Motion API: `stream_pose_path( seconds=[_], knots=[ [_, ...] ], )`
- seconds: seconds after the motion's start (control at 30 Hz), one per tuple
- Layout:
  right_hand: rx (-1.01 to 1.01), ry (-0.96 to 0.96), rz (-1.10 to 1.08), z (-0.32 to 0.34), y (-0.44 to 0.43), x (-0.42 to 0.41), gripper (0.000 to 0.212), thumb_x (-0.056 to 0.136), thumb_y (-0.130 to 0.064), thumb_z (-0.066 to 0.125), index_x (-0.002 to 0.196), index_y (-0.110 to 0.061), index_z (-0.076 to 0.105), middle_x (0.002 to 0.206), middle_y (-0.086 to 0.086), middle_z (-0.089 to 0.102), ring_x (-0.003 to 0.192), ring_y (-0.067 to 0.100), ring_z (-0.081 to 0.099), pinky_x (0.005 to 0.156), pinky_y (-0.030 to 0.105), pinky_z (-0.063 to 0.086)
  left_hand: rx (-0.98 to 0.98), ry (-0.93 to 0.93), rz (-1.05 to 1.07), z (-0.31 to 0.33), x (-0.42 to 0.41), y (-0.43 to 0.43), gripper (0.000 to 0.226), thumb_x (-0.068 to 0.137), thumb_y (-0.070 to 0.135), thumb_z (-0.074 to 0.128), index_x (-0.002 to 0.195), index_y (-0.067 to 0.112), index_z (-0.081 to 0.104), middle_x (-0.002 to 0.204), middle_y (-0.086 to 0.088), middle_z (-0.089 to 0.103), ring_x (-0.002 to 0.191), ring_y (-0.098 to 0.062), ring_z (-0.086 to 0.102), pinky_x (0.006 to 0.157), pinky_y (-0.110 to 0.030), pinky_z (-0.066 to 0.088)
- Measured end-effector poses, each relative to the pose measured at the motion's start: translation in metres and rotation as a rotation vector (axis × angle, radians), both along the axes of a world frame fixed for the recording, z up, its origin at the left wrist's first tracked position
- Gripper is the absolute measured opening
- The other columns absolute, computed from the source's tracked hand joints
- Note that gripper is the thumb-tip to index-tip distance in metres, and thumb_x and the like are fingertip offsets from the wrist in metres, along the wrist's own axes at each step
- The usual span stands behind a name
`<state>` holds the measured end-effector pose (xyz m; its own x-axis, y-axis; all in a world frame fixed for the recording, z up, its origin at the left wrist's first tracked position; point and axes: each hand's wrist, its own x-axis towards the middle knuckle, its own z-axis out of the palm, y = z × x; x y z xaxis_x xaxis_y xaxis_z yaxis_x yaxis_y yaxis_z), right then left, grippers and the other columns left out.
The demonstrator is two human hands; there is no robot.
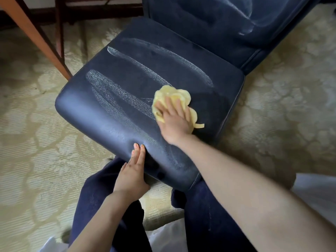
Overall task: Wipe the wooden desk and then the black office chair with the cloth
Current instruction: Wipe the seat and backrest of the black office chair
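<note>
The black office chair fills the middle of the head view, its seat (127,88) streaked with pale damp wipe marks and its backrest (218,20) rising at the top right. A crumpled yellow cloth (172,93) lies on the right half of the seat. My right hand (174,120) presses down on the cloth with straight, spread fingers. My left hand (133,171) rests flat on the seat's front edge, fingers straight, thumb hidden under the edge. A leg of the wooden desk (38,37) slants down at the upper left.
Pale patterned carpet (36,142) surrounds the chair on all sides. My dark trouser legs (112,206) stand right against the seat's front edge. Dark wooden furniture legs (60,33) stand behind the desk leg at the top left.
</note>
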<state>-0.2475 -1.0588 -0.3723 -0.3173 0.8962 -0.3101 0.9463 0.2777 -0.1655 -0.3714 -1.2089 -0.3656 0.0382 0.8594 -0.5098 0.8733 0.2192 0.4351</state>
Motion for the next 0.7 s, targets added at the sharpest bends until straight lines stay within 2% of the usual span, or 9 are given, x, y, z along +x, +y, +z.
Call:
stream_pose_path(
  seconds=[0.17,0.27,0.33,0.43,0.5,0.57,0.7],
  knots=[
    [0.089,-0.019,0.271,-0.004,-0.053,-0.002,0.058,0.097,-0.046,0.034,0.149,-0.04,0.011,0.159,-0.011,0.001,0.146,0.019,-0.008,0.116,0.042,-0.008,-0.015,0.005,0.007,0.002,0.009,-0.001,0.116,0.075,0.014,0.073,0.149,0.013,-0.016,0.157,-0.005,-0.023,0.146,-0.019,0.015,0.11,-0.027,0.028],
    [0.104,-0.004,0.444,-0.005,-0.072,0.026,0.057,0.097,-0.04,0.037,0.149,-0.038,0.015,0.159,-0.011,0.007,0.147,0.017,-0.004,0.117,0.04,-0.008,-0.011,0.013,0.006,0.004,0.015,-0.001,0.117,0.075,0.011,0.073,0.15,0.015,-0.015,0.157,-0.006,-0.024,0.143,-0.022,0.024,0.105,-0.026,0.034],
    [0.119,-0.013,0.517,-0.005,-0.083,0.054,0.057,0.094,-0.037,0.043,0.148,-0.037,0.025,0.157,-0.01,0.015,0.147,0.018,0.006,0.119,0.04,0.0,-0.012,0.016,0.007,0.005,0.021,-0.001,0.116,0.075,0.01,0.073,0.15,0.016,-0.015,0.157,-0.007,-0.023,0.142,-0.023,0.027,0.104,-0.025,0.033],
    [0.122,-0.019,0.553,0.0,-0.087,0.095,0.052,0.091,-0.034,0.043,0.143,-0.036,0.038,0.153,-0.009,0.03,0.144,0.018,0.021,0.118,0.041,0.015,-0.011,0.013,0.009,0.005,0.027,-0.002,0.114,0.076,0.011,0.071,0.15,0.012,-0.016,0.157,-0.008,-0.023,0.146,-0.02,0.015,0.107,-0.02,0.028],
    [0.102,-0.032,0.551,0.006,-0.082,0.117,0.052,0.09,-0.034,0.035,0.142,-0.034,0.041,0.151,-0.008,0.033,0.143,0.018,0.024,0.116,0.041,0.02,-0.016,-0.006,0.018,0.004,0.031,-0.003,0.114,0.076,0.014,0.071,0.15,0.011,-0.016,0.157,-0.007,-0.024,0.147,-0.018,0.01,0.106,-0.017,0.025],
    [0.081,-0.021,0.483,0.011,-0.074,0.135,0.051,0.089,-0.034,0.036,0.14,-0.033,0.042,0.15,-0.008,0.035,0.142,0.017,0.026,0.116,0.04,0.022,-0.022,-0.015,0.015,0.005,0.038,-0.003,0.116,0.076,0.018,0.073,0.149,0.012,-0.017,0.157,-0.007,-0.024,0.147,-0.018,0.011,0.105,-0.016,0.024],
    [0.031,0.022,0.219,0.013,-0.048,0.159,0.049,0.099,-0.03,0.04,0.145,-0.038,0.027,0.155,-0.014,0.019,0.145,0.009,0.01,0.116,0.025,0.004,-0.034,-0.038,0.003,0.006,0.052,-0.003,0.119,0.076,0.024,0.075,0.149,0.013,-0.018,0.156,-0.005,-0.026,0.146,-0.017,0.014,0.104,-0.015,0.022]
  ],
)
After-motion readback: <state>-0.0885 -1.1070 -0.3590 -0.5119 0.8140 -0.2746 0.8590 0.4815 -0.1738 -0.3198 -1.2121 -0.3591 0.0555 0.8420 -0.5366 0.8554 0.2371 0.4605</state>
